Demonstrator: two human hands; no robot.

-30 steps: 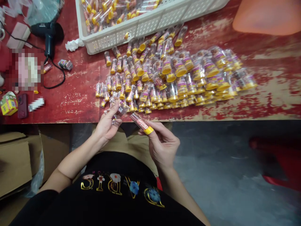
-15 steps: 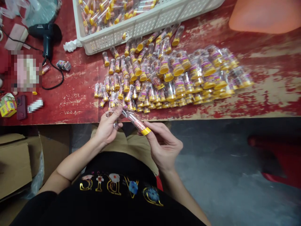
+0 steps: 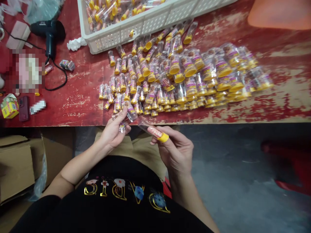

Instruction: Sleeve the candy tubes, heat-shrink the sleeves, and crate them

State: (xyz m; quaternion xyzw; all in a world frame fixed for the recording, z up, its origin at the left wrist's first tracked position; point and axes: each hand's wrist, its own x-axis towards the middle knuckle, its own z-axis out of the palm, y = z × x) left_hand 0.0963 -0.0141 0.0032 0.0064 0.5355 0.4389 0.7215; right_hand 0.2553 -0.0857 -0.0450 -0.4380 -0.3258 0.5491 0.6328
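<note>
My right hand [image 3: 176,149] pinches a clear tube with a yellow cap [image 3: 154,130] just in front of the table edge, the cap end toward my fingers. My left hand [image 3: 114,129] is closed on clear printed plastic sleeves [image 3: 126,115], thumb and forefinger pinching one near the tube's open end. The tube tip and the sleeve are a little apart. Just beyond my hands lie several yellow-capped tubes in rows [image 3: 179,77] on the red table [image 3: 80,97].
A white perforated crate [image 3: 145,22] of more tubes stands at the back. A black heat gun [image 3: 48,32] with its cord lies at the left, near a small box [image 3: 9,106] and a phone [image 3: 23,108]. Cardboard boxes [image 3: 14,165] sit lower left; an orange stool [image 3: 279,13] upper right.
My right hand with the tube has drawn back to the right, away from the sleeve in my left hand, after touching it half a second ago. The left hand stays put.
</note>
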